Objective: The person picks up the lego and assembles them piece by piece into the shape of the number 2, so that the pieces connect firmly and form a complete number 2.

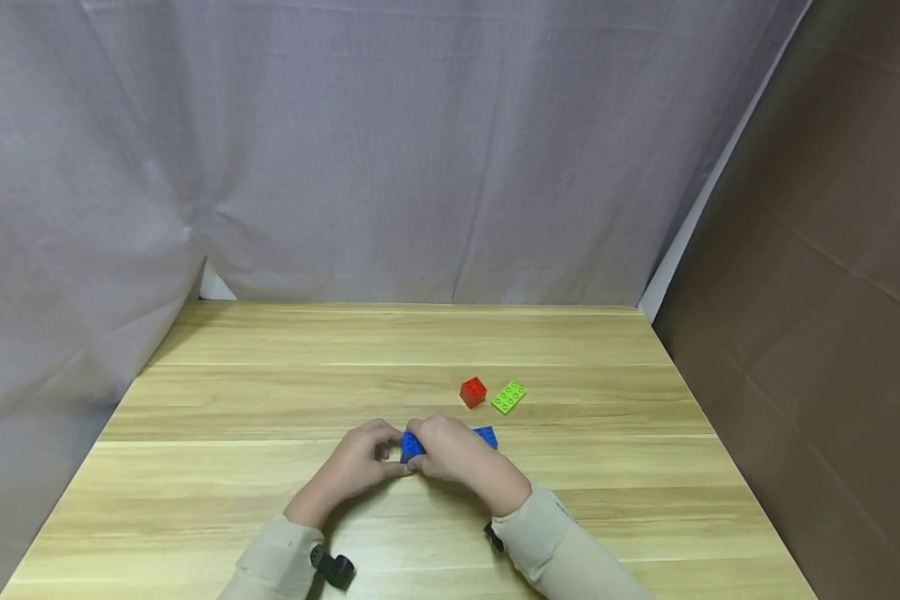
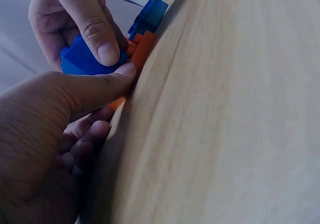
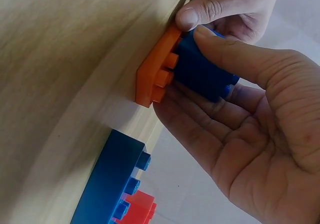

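Note:
My right hand [image 1: 450,452] grips a blue toy brick [image 3: 200,69] between thumb and fingers. The brick sits over part of a flat orange toy brick [image 3: 149,82], whose exposed studs show in the right wrist view. From the other side, my left hand [image 1: 358,460] holds the orange brick near its end, thumb along one edge and fingers opposite. That orange brick lies right at the tabletop, as the left wrist view shows. Seen from the head, the hands meet around the held blue brick, and the orange one is hidden.
A second blue brick [image 1: 486,436] lies just beyond my right hand. Farther back on the wooden table [image 1: 307,400] are a red brick [image 1: 472,392] and a flat lime-green brick [image 1: 508,397]. Grey cloth [image 1: 360,167] hangs behind, with a brown panel [image 1: 810,292] on the right.

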A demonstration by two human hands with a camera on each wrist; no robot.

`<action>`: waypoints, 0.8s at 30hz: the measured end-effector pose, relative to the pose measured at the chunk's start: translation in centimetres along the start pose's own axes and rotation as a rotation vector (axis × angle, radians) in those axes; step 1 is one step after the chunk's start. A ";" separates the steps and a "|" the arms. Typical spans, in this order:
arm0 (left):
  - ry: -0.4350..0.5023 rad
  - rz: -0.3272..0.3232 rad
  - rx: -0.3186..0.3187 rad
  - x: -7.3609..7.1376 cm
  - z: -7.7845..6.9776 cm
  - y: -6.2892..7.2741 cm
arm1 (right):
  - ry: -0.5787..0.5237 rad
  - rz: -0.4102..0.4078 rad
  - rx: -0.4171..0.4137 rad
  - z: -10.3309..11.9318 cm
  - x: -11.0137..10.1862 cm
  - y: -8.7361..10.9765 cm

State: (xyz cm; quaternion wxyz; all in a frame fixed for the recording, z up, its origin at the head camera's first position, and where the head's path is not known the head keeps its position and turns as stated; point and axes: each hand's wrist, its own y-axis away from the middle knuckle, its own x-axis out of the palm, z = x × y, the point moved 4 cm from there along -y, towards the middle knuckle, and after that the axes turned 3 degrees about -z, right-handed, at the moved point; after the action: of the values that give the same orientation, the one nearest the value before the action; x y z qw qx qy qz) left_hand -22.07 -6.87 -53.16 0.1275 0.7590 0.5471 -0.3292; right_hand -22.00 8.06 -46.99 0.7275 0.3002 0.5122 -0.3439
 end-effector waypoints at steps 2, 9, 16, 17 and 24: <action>-0.004 0.001 -0.002 0.0 0.0 0.0 | 0.000 0.001 0.002 0.0 0.0 0.0; 0.006 -0.009 0.010 0.0 0.1 0.0 | 0.008 -0.012 0.001 0.4 -0.3 0.0; 0.010 -0.010 0.017 0.0 -0.1 0.0 | 0.033 -0.015 0.003 0.7 -0.4 0.0; 0.010 -0.009 0.015 0.0 -0.1 0.0 | 0.033 -0.014 0.003 0.6 -0.4 0.0; 0.012 -0.009 0.011 0.1 -0.1 0.1 | 0.030 -0.011 -0.004 0.5 -0.2 0.0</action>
State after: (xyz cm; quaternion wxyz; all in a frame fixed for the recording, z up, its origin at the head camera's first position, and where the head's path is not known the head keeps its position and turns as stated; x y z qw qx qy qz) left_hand -21.93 -6.77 -53.16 0.1184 0.7593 0.5493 -0.3283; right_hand -21.82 7.71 -46.67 0.7185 0.3010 0.5253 -0.3424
